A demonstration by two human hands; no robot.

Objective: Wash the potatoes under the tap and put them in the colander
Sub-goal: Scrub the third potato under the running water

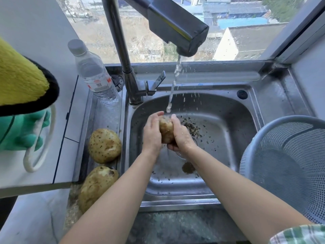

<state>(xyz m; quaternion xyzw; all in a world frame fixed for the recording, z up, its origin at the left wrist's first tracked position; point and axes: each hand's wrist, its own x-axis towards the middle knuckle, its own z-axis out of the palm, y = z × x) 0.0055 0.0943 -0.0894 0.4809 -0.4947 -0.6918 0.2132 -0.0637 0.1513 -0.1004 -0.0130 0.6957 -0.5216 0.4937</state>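
Washing step in hand. The held potato [166, 129] sits over the middle of the sink [233, 118], directly under the water stream [173, 85] falling from the tap [177, 27] at 12 o'clock. The left hand [152, 132] clasps its left flank with fingers curled over the top. The right hand [182, 136] wraps the right flank, and its fingers close underneath. Both hands grip firmly, with the potato between the palms. Its long axis runs from 12 to 6 o'clock, upper end pointing into the stream, lower end hidden by the right fingers. Dirt specks lie on the basin floor around 2 o'clock. The colander [249, 143] stands on the rim at 3 o'clock, and no potato shows in the part of it that is in view. Two more wait on the ledge: the far ledge potato [104, 146] at 9 o'clock and the near ledge potato [97, 186] at 8 o'clock, both speckled. Judgement: first potato of three, task early. The next move calls for turning the potato so the hidden end is rinsed, then carrying it right to the colander with a secure hold, since wet skin is likely slippery.
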